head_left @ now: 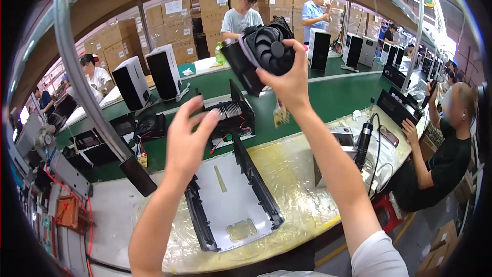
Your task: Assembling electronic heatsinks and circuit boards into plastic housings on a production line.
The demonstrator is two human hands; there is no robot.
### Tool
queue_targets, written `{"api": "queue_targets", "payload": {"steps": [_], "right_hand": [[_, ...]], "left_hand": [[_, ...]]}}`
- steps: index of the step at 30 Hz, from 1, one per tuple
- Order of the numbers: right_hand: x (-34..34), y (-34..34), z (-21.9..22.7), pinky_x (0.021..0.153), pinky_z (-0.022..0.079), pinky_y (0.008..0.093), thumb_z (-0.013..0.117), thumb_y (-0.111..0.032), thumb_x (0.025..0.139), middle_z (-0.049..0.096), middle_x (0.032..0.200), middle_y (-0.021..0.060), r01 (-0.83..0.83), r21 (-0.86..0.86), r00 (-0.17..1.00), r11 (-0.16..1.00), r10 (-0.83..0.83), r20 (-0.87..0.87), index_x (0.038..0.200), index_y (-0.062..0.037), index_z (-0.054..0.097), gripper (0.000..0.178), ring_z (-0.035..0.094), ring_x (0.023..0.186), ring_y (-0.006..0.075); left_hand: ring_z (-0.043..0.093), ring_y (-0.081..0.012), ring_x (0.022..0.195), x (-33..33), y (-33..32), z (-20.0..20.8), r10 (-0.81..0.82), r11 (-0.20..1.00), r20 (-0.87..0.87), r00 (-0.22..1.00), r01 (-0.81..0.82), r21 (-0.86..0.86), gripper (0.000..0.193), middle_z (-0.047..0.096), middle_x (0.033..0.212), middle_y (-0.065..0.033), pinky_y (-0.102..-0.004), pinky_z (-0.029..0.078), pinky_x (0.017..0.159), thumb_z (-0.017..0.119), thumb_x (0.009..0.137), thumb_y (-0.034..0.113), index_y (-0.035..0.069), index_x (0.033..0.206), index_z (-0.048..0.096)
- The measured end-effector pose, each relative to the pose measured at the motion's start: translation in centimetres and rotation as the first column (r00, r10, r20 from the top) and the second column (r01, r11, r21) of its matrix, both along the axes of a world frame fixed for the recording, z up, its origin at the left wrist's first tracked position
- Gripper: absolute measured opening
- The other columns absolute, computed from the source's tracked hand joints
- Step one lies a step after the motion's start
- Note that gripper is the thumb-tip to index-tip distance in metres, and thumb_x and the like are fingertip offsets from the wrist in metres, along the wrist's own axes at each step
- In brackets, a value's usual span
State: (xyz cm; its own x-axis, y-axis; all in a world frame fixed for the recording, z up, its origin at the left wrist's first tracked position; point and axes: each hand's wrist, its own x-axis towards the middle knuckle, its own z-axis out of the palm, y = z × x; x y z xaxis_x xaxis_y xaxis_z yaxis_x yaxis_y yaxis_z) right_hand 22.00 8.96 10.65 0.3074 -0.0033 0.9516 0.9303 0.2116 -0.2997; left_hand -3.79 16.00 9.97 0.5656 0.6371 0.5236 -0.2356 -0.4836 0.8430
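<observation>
My right hand [293,79] is raised above the bench, gripping a black fan unit [271,48] with round curved blades and a dark housing. Lower and to the left, my left hand [187,136] holds nothing, its fingers apart. Just beyond the left fingertips, a black open housing [247,110] with a ribbed silvery part and red wires sits at the edge of the green surface. Between my forearms lies a long shell [210,195] with a white inner face and black side rails; a rectangular cutout shows at its near end.
A green conveyor surface [318,90] crosses ahead, bearing white-and-black tower units [166,74]. A metal post [82,66] rises at left. A black power screwdriver [365,143] stands beside a metal box [335,136] at right. A co-worker [435,149] handles a black part there.
</observation>
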Motion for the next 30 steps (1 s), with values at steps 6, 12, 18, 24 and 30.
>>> {"api": "queue_targets", "payload": {"steps": [6,12,18,24,30], "right_hand": [[-7.7,-3.4,-1.5,0.113,0.032,0.0457,0.091,-0.015,0.059,0.04,0.143,0.0253,0.055,0.07,0.992,0.996,-0.063,0.107,0.123,-0.008,0.047,0.078,0.039,0.138,0.0416],[-9.5,-3.5,-3.5,0.113,0.03,0.0522,0.094,-0.018,0.057,0.032,0.147,0.0344,0.038,0.134,0.968,0.99,-0.07,0.241,0.114,-0.0107,0.045,0.076,0.036,0.137,0.0497],[-11.6,-4.8,-3.1,0.112,0.033,0.0517,0.092,-0.027,0.066,0.035,0.149,0.0297,-0.05,-0.057,0.95,0.997,0.065,0.304,0.136,-0.0095,0.043,0.087,0.036,0.139,0.0458],[-5.1,-9.2,-4.2,0.115,0.036,0.0442,0.077,-0.018,0.081,0.044,0.149,0.0155,-0.661,0.288,0.68,0.693,0.715,-0.159,0.149,-0.0103,0.032,0.082,0.046,0.134,0.0256],[-6.3,-2.7,-4.7,0.123,0.018,0.0402,0.097,-0.022,0.061,0.027,0.162,0.0154,-0.958,-0.124,0.285,0.259,0.915,-0.286,0.16,-0.0081,0.016,0.128,0.025,0.151,0.027]], "left_hand": [[0.06,-0.0201,0.113,3.2,-1.5,0.2,-0.05,0.995,0.182,0.982,0.034,0.089,0.059,0.06,0.125,-0.0146,-0.0328,0.05,0.095,0.073,0.095,0.027,-0.007,0.136,0.047],[0.053,-0.0144,0.117,3.2,-2.7,-1.7,-0.008,0.997,0.461,0.887,-0.03,0.073,0.043,0.058,0.123,-0.0102,-0.0291,0.044,0.1,0.06,0.102,0.013,-0.003,0.138,0.041],[0.063,-0.0149,0.104,1.8,-1.1,-1.2,-0.019,0.999,0.651,0.759,0.047,-0.026,0.026,0.063,0.117,-0.0086,-0.0295,0.051,0.093,0.05,0.108,0.018,-0.001,0.126,0.051],[0.066,-0.0229,0.113,-0.6,3.3,-1.3,-0.103,0.876,0.742,0.663,0.413,-0.247,0.035,0.067,0.125,-0.0117,-0.0363,0.053,0.101,0.039,0.11,0.023,-0.001,0.128,0.056],[0.063,-0.0309,0.121,1.5,4.3,-5.5,-0.23,0.676,0.741,0.631,0.651,-0.345,0.039,0.064,0.133,-0.015,-0.0453,0.049,0.107,0.038,0.106,0.018,-0.002,0.133,0.055]]}}
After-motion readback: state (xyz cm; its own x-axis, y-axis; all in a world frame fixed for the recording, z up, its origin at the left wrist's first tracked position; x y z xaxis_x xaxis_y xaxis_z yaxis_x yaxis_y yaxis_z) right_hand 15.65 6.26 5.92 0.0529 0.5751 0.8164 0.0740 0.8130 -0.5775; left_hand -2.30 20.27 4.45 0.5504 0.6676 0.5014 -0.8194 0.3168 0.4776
